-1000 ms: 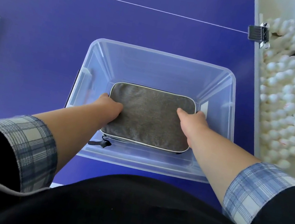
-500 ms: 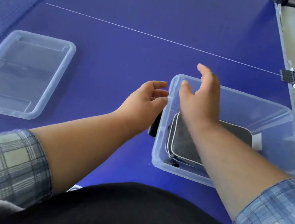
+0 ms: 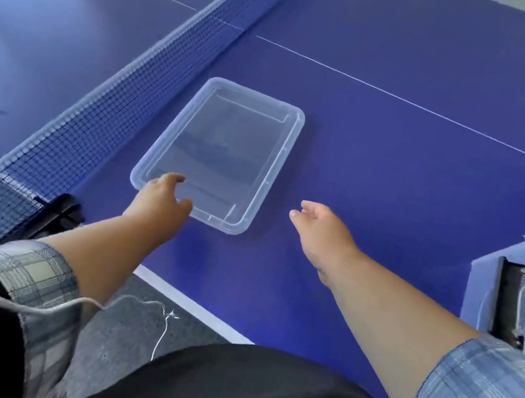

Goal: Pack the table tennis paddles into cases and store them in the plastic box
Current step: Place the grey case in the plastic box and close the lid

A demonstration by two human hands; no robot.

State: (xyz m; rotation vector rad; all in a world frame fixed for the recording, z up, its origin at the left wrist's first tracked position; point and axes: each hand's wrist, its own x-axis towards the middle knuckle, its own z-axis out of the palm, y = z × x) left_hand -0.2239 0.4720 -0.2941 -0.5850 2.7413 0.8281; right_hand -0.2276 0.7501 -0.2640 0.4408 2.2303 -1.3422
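Evidently the lid comes next. In the head view, the left hand (image 3: pixel 164 198) is loosely spread over the near corner of the clear lid (image 3: pixel 225 144), with no grip evident. The right hand (image 3: pixel 321 231), open and empty, reaches beside it. The plastic box (image 3: pixel 486 285) sits well to the right of both.

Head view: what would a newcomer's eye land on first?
The clear plastic lid lies flat on the blue table, right beside the net. The left hand is at the lid's near corner, though a grip can't be confirmed. The right hand hovers open to the lid's right. The plastic box is cut off at the right edge.
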